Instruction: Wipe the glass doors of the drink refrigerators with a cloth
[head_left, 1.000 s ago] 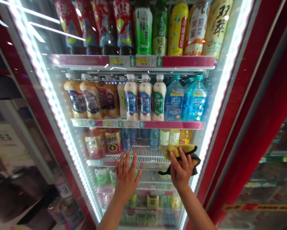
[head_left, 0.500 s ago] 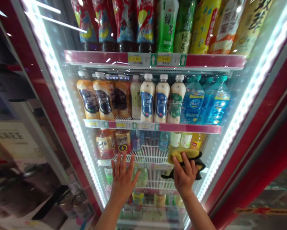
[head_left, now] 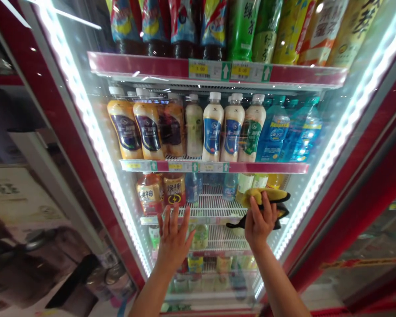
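Observation:
My left hand (head_left: 174,241) has its fingers spread and holds nothing. It appears to lie against the glass door of a lit drinks fridge, in front of the lower shelves. My right hand (head_left: 260,225) presses a yellow and black cloth (head_left: 279,196) toward the same glass, fingers over it. Part of the cloth hangs in dark folds to both sides of the hand. Behind my left fingertips stands a brown-red bottle (head_left: 174,190) with a gold label. The cloth partly covers a few bottles with pale and yellow labels.
White-capped bottles (head_left: 212,132) and blue bottles (head_left: 273,136) fill the shelf above my hands. Taller tea bottles (head_left: 244,31) stand on the top shelf. Bright light strips (head_left: 95,145) line the fridge's sides, within a red frame (head_left: 330,211). Blurred goods (head_left: 26,259) are at the left.
The right hand and the cloth have moved up and slightly to the right. The left hand stays spread in nearly the same place. My view has shifted a little, so the shelves sit higher.

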### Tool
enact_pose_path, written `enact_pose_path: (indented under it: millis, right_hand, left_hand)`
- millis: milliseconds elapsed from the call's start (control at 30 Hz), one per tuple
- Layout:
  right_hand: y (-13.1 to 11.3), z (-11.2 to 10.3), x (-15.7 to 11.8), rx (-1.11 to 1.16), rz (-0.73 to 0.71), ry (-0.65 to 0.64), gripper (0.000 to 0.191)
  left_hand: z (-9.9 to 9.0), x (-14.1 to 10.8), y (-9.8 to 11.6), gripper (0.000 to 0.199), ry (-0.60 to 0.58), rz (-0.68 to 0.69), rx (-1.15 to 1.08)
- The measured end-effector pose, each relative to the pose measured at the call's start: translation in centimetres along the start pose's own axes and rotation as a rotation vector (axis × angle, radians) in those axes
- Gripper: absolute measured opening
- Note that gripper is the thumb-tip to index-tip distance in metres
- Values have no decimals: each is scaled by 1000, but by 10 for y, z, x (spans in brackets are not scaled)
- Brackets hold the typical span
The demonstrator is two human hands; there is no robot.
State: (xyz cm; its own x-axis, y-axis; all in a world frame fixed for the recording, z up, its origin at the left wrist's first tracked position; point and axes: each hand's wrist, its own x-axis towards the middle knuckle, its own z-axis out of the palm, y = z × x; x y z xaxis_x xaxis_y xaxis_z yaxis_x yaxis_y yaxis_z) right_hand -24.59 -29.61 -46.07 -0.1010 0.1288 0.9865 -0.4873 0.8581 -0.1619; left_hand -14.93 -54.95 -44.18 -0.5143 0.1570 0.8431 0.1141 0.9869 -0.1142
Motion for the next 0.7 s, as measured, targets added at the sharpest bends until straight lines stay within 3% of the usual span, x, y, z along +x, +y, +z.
enact_pose_path:
  millis: [67,133,267,333,400,467,533,600,700]
  right_hand:
    - [-30,10,-2,13,5,-21,55]
    - [-51,10,-15,34,-97,-135,55]
    - [-43,-10,-37,21,-347,-353,54]
    - [-35,-12,-27,-9,-274,-296,55]
    - [-41,-3,-6,-28,-134,-171,56]
    - [-65,12,13,-28,-47,-82,58]
    - [-94,25,20,-28,-42,-93,57]
    - [-115,29,14,-12,-171,-193,54]
    - [-116,18,-4,30,-475,-367,49]
  left_hand:
    - [0,-3,-5,92,-32,17,-17]
    - [-3,-6,-13,92,-74,33,-34]
    - [-11,-10,-39,94,-87,54,-28]
    - [-15,-11,-53,96,-62,51,-13]
    - [-17,-11,-62,97,-48,42,-11]
    - [-18,-11,-67,98,-50,41,-28]
    - [-18,-12,-70,98,-55,54,-50]
    - [-19,-14,-74,96,-68,77,-63]
    - [-22,-17,-87,95,-91,116,-60]
